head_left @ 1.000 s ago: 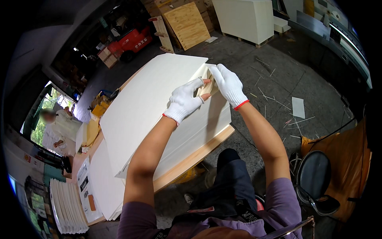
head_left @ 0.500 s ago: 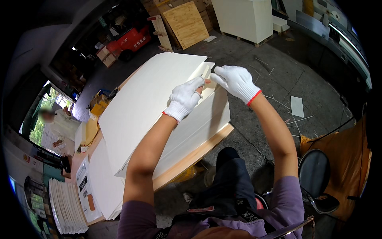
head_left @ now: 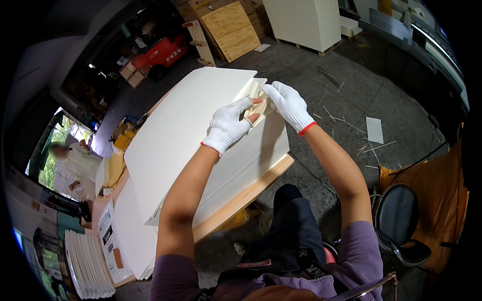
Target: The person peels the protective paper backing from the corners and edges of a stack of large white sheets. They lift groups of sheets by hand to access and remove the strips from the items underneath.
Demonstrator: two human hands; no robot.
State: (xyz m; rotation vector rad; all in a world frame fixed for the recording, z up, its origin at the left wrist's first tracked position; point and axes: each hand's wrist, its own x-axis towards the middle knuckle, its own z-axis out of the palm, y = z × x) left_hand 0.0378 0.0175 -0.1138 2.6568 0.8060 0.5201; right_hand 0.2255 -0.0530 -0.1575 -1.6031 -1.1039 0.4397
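Observation:
A tall stack of large white sheets (head_left: 186, 115) lies on a wooden board or tabletop in front of me. At its far right corner the upper sheets are parted from those below, and narrow cream edges (head_left: 257, 95) show there. My left hand (head_left: 227, 124), in a white glove with bare thumb and finger tips, rests at this gap. Its thumb and forefinger are spread apart against the edges. Beside it, my right hand (head_left: 289, 106), in a white glove with a red cuff, has its fingers curled onto the sheet corner; the fingertips are partly hidden.
A wooden ledge (head_left: 246, 193) runs under the stack. Offcut strips and a white sheet (head_left: 374, 130) lie on the floor to the right, near a black chair (head_left: 396, 215). A red forklift (head_left: 158, 54) and a large white block (head_left: 304, 25) stand behind. Another person (head_left: 80, 160) is at far left.
My right hand has shifted slightly left, and its fingers have curled in to the sheet corner. The left thumb and forefinger have spread wider at the gap.

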